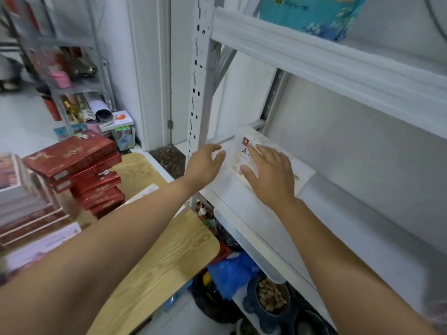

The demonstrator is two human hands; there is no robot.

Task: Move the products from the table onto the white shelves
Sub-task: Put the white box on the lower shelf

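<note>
Right hand [271, 172] rests flat on white box [244, 151] (left hand [205, 163] beside it).

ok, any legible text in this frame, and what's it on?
"五行", second character partly covered: white box on the shelf, under the right hand.
Dark print on the teal bag up top: too blurred to read.
Gold lettering on the red boxes on the table: too blurred to read.

Shelf board [350, 226] free right of white box [244, 153]; upright post [197, 93] hems left; depth unclear.
</note>
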